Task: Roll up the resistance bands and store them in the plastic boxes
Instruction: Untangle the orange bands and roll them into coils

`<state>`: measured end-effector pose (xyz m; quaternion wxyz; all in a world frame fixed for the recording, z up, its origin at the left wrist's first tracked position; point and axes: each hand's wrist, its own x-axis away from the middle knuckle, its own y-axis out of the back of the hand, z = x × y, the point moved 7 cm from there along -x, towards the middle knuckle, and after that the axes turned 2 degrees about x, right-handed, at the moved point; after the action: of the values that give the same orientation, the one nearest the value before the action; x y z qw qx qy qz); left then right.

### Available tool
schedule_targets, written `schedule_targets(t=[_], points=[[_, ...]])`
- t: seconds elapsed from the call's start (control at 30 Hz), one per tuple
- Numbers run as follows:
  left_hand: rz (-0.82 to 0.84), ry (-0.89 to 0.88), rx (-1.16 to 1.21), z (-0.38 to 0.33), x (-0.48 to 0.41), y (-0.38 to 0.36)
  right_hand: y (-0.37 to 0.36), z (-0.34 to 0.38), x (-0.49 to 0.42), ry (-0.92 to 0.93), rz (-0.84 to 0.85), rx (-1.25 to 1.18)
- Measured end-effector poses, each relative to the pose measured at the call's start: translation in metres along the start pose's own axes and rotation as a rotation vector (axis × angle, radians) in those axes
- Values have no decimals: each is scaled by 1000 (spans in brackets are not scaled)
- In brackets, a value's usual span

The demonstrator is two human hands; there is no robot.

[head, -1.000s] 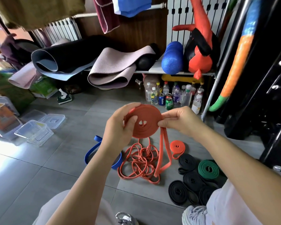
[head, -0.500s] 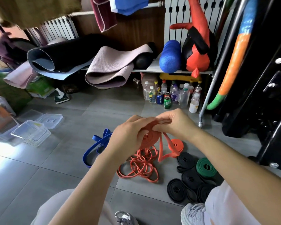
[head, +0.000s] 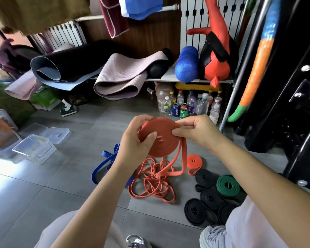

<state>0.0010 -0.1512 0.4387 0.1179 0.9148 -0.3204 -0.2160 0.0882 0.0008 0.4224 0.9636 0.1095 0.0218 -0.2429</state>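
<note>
I hold a flat coil of orange resistance band (head: 165, 140) in the air above the floor. My left hand (head: 137, 142) grips its left side, thumb on the face. My right hand (head: 195, 130) pinches its upper right edge. A loose tail of the same band (head: 170, 169) hangs down to a tangle of thin orange bands (head: 150, 187) on the tiles. A small rolled orange band (head: 194, 162), a rolled green band (head: 227, 185) and several rolled black bands (head: 206, 196) lie at the right. An unrolled blue band (head: 104, 165) lies at the left. Clear plastic boxes (head: 34, 149) stand far left.
Loose clear lids (head: 54, 135) lie beside the boxes. Bottles and cans (head: 186, 106) crowd under a shelf with rolled mats (head: 118, 81) and a blue foam roller (head: 186, 65). A black rack (head: 293, 104) stands right. My knees and a shoe (head: 213, 235) are below.
The coil was turned edge-on between my hands half a second ago and now faces me flat again. The hanging tail is a little shorter than one second ago.
</note>
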Motion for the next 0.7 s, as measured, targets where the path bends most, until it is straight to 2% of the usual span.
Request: schedule_targets(t=[0.07, 0.13, 0.2, 0.27, 0.37, 0.53, 0.7], points=[[98, -20, -291, 3, 3, -5, -3, -2, 1, -1, 53, 120], [199, -211, -580, -1, 9, -15, -9, -8, 2, -13, 90, 217], [295, -337, -664, -3, 15, -25, -14, -9, 4, -17, 117, 221], [307, -307, -628, 2, 15, -25, -13, -8, 4, -26, 112, 176], [215, -286, -529, 4, 11, -16, -6, -11, 0, -66, 118, 163], [-102, -225, -322, -1, -4, 36, -13, -61, 4, -218, 386, 607], [-229, -170, -322, 4, -6, 70, -19, -80, 2, -219, 343, 528]])
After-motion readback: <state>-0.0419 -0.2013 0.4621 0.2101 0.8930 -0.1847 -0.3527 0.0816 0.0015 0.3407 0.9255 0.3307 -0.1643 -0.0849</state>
